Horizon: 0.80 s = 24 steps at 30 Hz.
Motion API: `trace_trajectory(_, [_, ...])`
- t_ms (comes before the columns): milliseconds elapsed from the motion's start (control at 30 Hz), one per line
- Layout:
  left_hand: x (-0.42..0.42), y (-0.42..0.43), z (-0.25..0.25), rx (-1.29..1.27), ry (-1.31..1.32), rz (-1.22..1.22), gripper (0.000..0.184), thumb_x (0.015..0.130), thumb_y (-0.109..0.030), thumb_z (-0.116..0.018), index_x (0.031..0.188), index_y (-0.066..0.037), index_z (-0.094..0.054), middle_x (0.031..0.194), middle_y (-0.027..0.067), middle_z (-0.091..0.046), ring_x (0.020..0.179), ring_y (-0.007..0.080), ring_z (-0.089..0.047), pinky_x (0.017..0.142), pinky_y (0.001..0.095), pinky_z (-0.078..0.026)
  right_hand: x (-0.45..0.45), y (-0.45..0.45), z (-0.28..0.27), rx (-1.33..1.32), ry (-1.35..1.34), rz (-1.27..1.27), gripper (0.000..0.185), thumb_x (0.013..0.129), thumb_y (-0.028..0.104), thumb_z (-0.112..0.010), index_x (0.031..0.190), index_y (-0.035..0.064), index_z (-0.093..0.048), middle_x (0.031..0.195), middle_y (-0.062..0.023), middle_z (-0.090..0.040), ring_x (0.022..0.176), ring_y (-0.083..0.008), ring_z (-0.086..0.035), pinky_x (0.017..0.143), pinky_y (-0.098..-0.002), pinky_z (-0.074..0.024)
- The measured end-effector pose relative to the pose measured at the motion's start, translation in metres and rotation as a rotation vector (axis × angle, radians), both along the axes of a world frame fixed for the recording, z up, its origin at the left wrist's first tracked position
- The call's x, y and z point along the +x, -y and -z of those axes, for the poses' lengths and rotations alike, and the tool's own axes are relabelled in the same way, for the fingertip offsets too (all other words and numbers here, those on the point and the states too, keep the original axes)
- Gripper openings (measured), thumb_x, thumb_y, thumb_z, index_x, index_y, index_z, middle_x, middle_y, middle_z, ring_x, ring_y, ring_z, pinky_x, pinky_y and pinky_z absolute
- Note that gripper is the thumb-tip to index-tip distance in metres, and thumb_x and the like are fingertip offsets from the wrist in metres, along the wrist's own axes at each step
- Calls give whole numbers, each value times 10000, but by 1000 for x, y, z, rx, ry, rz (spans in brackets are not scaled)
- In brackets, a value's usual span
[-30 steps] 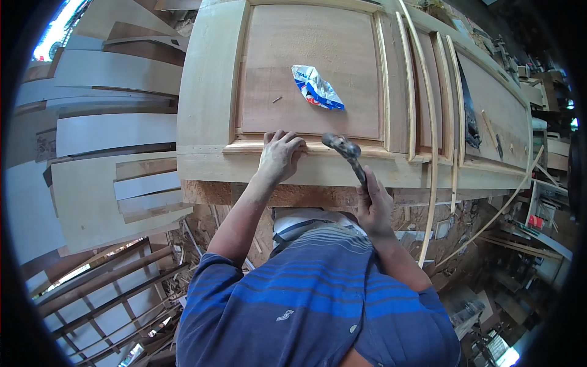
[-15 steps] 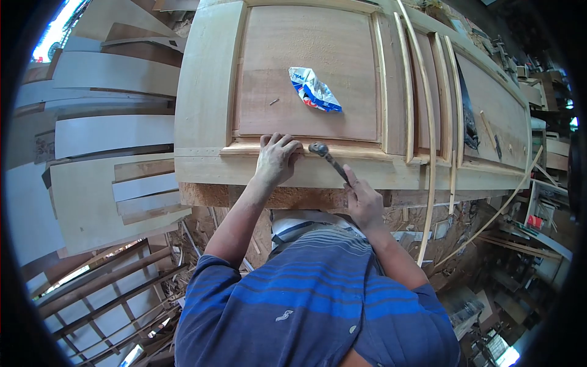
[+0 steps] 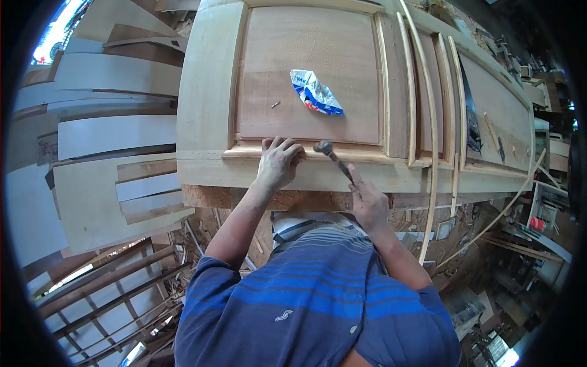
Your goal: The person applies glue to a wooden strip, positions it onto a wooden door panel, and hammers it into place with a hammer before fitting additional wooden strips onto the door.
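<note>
My right hand is wrapped round the handle of a hammer, whose head is just above the near edge of a wooden panelled door. Close to the hammer head, my left hand rests on the moulding strip along the panel's near side. Its fingers are bent and pinched together; whatever is between them is too small to make out. On the recessed panel lie a crumpled blue and white packet and a small thin metallic piece.
Long thin wooden strips lie across the door on the right, one hanging over its near edge. A dark saw-like tool rests on the right panel. Stacked boards fill the left side. Scraps litter the floor below.
The hammer head has moved down and left toward my left hand since a second ago, with my right hand following slightly. My left hand stays in about the same place.
</note>
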<state>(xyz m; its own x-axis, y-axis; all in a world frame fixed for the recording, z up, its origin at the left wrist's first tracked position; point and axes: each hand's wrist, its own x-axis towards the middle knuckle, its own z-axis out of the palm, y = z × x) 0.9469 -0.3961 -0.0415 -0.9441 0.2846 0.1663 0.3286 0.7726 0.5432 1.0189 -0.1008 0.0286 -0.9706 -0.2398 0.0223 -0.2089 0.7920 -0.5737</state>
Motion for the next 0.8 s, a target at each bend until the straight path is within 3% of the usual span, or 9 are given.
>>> trace_trajectory(133, [2,-1,3,11,-12,1,207,874,-158,-812,1074,-184,-765,1098,3,-729,1152,264,-651,1047,475,-417,5,-3,-1,-229,-196,20,624,1072,192,-712,1663,319,-557,886,-140,-690,679,-362,-697,618,-509,-566])
trace_trajectory(233, [2,-2,3,-4,13,5,198,878,-166,-810,1070,-184,-765,1093,3,-729,1149,265,-650,1043,475,-417,3,-3,20,133,-44,-111,654,1054,138,-727,1665,298,-557,892,-139,-698,675,-361,-697,619,-511,-564])
trace_trajectory(267, [1,0,2,-15,25,4,194,879,-170,-809,1068,-184,-765,1093,3,-728,1148,266,-650,1042,476,-417,2,-1,23,115,-18,-76,667,1045,115,-733,1664,292,-561,879,-129,-688,666,-356,-692,612,-501,-560])
trace_trajectory(467, [2,0,5,-12,-11,8,233,872,-183,-815,1098,-179,-761,1111,11,-729,1150,275,-652,1042,479,-421,-2,7,-14,-351,-293,5,693,1048,135,-727,1688,309,-527,856,-117,-647,654,-352,-677,606,-517,-552])
trace_trajectory(600, [-1,1,1,-24,-2,15,245,874,-179,-807,1115,-171,-762,1130,23,-733,1165,282,-652,1049,488,-425,0,3,16,160,-63,-131,644,1046,146,-736,1651,307,-585,822,-108,-614,648,-329,-653,598,-498,-544])
trace_trajectory(800, [4,1,2,-12,-1,11,271,853,-146,-812,1119,-166,-765,1143,29,-740,1183,287,-654,1061,491,-422,6,7,-5,-222,-222,3,646,1041,169,-747,1642,346,-589,819,-91,-632,654,-329,-665,609,-498,-565])
